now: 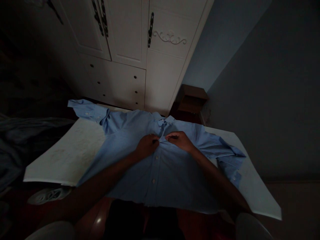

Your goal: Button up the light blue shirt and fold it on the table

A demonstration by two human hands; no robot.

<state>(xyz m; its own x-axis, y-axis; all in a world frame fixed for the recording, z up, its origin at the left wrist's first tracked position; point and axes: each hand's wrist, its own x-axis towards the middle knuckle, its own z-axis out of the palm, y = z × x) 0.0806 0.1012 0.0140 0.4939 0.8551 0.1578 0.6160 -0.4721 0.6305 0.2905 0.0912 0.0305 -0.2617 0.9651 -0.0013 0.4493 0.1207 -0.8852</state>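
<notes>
A light blue button-up shirt [132, 160] lies face up on a white board-like table [57, 160], its collar toward the far edge and its sleeves spread to both sides. My left hand [147, 145] pinches the front placket from the left, below the collar. From the right, my right hand [180, 140] pinches the same placket, thumb and fingers close together. Between the two hands the cloth is slightly raised. Lower down, buttons show along the placket. The button or hole at my fingertips is too small to make out.
A white wardrobe [125, 33] with drawers stands behind the table. To its right is a small brown cabinet [192, 96] by the wall. Dark cloth [15, 143] lies at the left, and a shoe [48, 195] is on the floor below the table's left edge.
</notes>
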